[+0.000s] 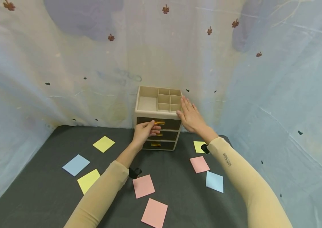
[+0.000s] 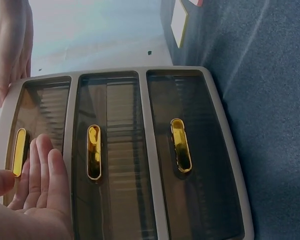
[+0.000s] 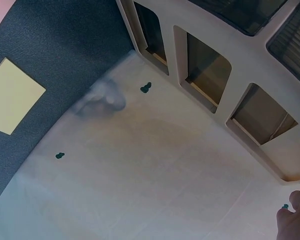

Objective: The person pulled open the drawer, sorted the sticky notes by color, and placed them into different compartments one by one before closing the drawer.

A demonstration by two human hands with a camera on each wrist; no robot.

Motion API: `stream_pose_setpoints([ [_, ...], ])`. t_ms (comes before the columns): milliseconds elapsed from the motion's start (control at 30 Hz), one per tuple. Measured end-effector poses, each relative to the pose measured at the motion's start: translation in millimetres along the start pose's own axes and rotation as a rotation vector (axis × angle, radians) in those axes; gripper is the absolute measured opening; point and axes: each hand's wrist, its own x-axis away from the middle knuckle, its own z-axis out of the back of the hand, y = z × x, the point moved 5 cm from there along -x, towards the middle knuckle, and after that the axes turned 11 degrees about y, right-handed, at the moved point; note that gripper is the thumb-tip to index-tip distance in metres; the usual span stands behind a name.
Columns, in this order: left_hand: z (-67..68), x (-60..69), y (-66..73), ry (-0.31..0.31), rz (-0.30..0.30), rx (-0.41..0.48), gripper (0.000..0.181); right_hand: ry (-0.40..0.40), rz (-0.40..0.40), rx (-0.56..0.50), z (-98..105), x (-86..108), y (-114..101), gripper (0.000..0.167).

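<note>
A cream desktop drawer organizer (image 1: 146,113) stands at the back of the table, with three dark see-through drawers, all closed, and a divided top tray. My left hand (image 1: 143,133) is at the top drawer (image 2: 45,110). Its thumb is by one end of the gold handle (image 2: 20,152), and its fingers extend beside that handle, fairly straight. My right hand (image 1: 190,117) lies with straight fingers against the organizer's upper right side. Only a small part of the right hand (image 3: 294,215) shows in the right wrist view.
Yellow, blue and pink sticky notes lie on the dark table (image 1: 178,190) on both sides and in front, among them a pink note (image 1: 154,212) and a blue note (image 1: 214,181). A patterned curtain (image 1: 161,57) hangs right behind the organizer.
</note>
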Motion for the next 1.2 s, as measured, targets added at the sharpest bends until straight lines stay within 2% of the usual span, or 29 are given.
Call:
stream_pose_setpoints([
  [600,1.8,3.7,2.0,0.028,0.037,0.016,0.041,-0.007,-0.001,-0.003,0,-1.8,-3,0.070],
  [1200,0.3,24.3,0.7,0.015,0.044,0.013,0.041,-0.014,-0.010,-0.020,0,0.5,1,0.071],
])
